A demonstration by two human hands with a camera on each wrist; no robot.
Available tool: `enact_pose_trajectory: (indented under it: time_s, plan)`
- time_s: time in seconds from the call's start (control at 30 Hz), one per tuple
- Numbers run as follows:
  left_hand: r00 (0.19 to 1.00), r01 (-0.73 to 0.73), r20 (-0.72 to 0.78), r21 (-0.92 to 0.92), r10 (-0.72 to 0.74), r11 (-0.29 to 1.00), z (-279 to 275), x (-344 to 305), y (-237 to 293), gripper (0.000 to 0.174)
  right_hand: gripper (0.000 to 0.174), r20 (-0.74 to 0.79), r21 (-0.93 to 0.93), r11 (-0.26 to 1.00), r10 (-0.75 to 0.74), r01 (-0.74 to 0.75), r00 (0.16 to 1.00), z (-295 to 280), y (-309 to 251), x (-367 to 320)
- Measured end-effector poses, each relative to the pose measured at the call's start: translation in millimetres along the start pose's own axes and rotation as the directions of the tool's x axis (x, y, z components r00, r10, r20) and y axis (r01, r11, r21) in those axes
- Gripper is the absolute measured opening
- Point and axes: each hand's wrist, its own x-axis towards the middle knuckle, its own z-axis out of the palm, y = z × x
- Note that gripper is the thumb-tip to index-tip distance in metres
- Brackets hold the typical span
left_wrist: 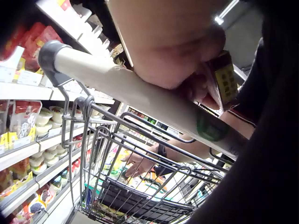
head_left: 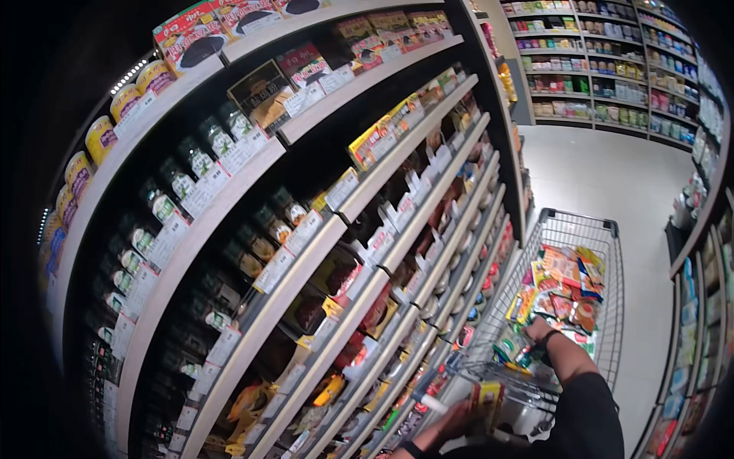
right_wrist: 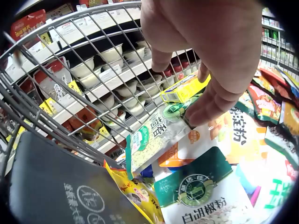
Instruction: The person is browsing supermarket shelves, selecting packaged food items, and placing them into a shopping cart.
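Note:
My left hand (head_left: 457, 419) (left_wrist: 173, 51) is at the cart's pale handle (left_wrist: 126, 86), gripping a yellow and dark box (head_left: 487, 402) (left_wrist: 224, 81). Reaching down into the cart, my right hand (head_left: 539, 330) (left_wrist: 139, 164) (right_wrist: 205, 51) has bent fingers on the upper corner of a white and green packet (right_wrist: 159, 135). That packet is tilted over other bags; its held corner is partly hidden by the fingers. Below it lies a green and white pepper packet (right_wrist: 201, 191), with an orange and white bag (right_wrist: 229, 140) behind. A yellow box (right_wrist: 186, 88) is just beyond the fingers.
The wire cart (head_left: 621, 283) holds several colourful bags. Along its left side runs a tall shelf (head_left: 367, 298) of jars, boxes and packets. More shelves stand at the right (head_left: 699, 321) and far end (head_left: 581, 57), beyond the pale floor (head_left: 585, 172).

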Motion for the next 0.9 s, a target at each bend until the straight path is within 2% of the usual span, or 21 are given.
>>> enact_pose_trajectory:
  time_s: [0.03, 0.1, 0.17, 0.2, 0.3, 0.33, 0.37, 0.4, 0.43, 0.5, 0.53, 0.63, 0.67, 0.73, 0.77, 0.8, 0.83, 0.87, 0.9]
  plan:
    - [0.998, -0.053, 0.042, 0.096, 0.049, 0.994, -5, 1, -2, 0.034, 0.085, 0.046, 0.078, 0.996, 0.038, -0.042, 0.998, -12, -25, -19]
    - [0.973, 0.202, 0.103, 0.058, -0.207, 0.978, -12, -9, 7, 0.034, 0.084, 0.001, 0.273, 0.962, -0.006, 0.006, 1.0, 12, -23, 0]
    - [0.981, 0.021, 0.194, 0.017, -0.024, 1.0, -29, -5, -31, 0.045, 0.085, -0.023, 0.271, 0.962, -0.025, 0.031, 0.999, 24, -29, 11]
    - [0.969, 0.076, 0.228, 0.075, -0.091, 0.994, -38, -4, -34, 0.041, 0.084, -0.029, 0.286, 0.958, -0.027, 0.034, 0.999, 30, -28, 19]
    - [0.996, 0.007, 0.085, -0.231, 0.013, 0.973, -16, -12, -29, 0.038, 0.08, -0.046, 0.369, 0.927, -0.046, 0.06, 0.998, 51, -21, 38]
    - [0.988, -0.103, 0.081, -0.304, 0.133, 0.947, -12, -13, -18, 0.037, 0.077, -0.06, 0.319, 0.947, -0.022, 0.04, 0.998, 50, -24, 34]
    - [0.992, -0.057, 0.094, -0.259, 0.083, 0.964, -18, -13, -20, 0.038, 0.075, -0.077, 0.268, 0.963, 0.003, 0.018, 0.997, 50, -30, 32]
    - [0.994, -0.012, 0.107, -0.215, 0.036, 0.977, -25, -12, -24, 0.038, 0.064, -0.123, 0.396, 0.915, -0.025, 0.072, 0.992, 58, -24, 34]
    - [0.993, 0.03, 0.119, -0.174, -0.01, 0.984, -28, -12, -24, 0.038, 0.061, -0.132, 0.433, 0.899, -0.005, 0.062, 0.991, 63, -19, 37]
    - [0.995, 0.005, 0.104, -0.142, 0.01, 0.99, -30, -10, -20, 0.036, 0.054, -0.153, 0.498, 0.866, 0.03, 0.051, 0.988, 63, -16, 42]
    - [0.995, -0.006, 0.096, -0.128, 0.019, 0.992, -30, -11, -15, 0.036, 0.038, -0.269, 0.461, 0.88, 0.017, 0.114, 0.963, 63, -17, 41]
    - [0.966, -0.183, 0.182, -0.023, 0.184, 0.983, -31, -7, 17, 0.035, 0.026, -0.283, 0.561, 0.813, 0.01, 0.157, 0.959, 47, -25, 39]
    - [0.96, -0.212, 0.195, 0.044, 0.199, 0.976, -39, -5, 9, 0.036, 0.018, -0.293, 0.632, 0.757, 0.039, 0.163, 0.955, 43, -30, 38]
    - [0.948, -0.27, 0.22, 0.17, 0.23, 0.948, -55, 6, -10, 0.038, 0.013, -0.3, 0.635, 0.758, 0.059, 0.153, 0.952, 26, -33, 40]
    - [0.962, -0.185, 0.218, 0.078, 0.164, 0.98, -55, 7, -15, 0.035, 0.012, -0.325, 0.638, 0.751, 0.064, 0.169, 0.943, 17, -32, 37]
    - [0.969, -0.093, 0.231, -0.01, 0.092, 0.996, -53, 7, -11, 0.035, 0.007, -0.311, 0.581, 0.806, 0.091, 0.114, 0.946, -5, -47, 15]
    - [0.966, 0.002, 0.258, -0.089, 0.021, 0.996, -52, 8, -5, 0.035, 0.02, -0.232, 0.675, 0.731, 0.087, 0.096, 0.969, -15, -47, 15]
    - [0.954, 0.101, 0.297, -0.161, -0.05, 0.982, -50, 9, -3, 0.037, 0.031, -0.218, 0.705, 0.7, 0.066, 0.11, 0.974, -26, -42, 8]
    - [0.955, 0.07, 0.295, -0.133, -0.028, 0.989, -55, 14, -14, 0.035, 0.042, -0.208, 0.732, 0.67, 0.049, 0.122, 0.977, -48, -52, -12]
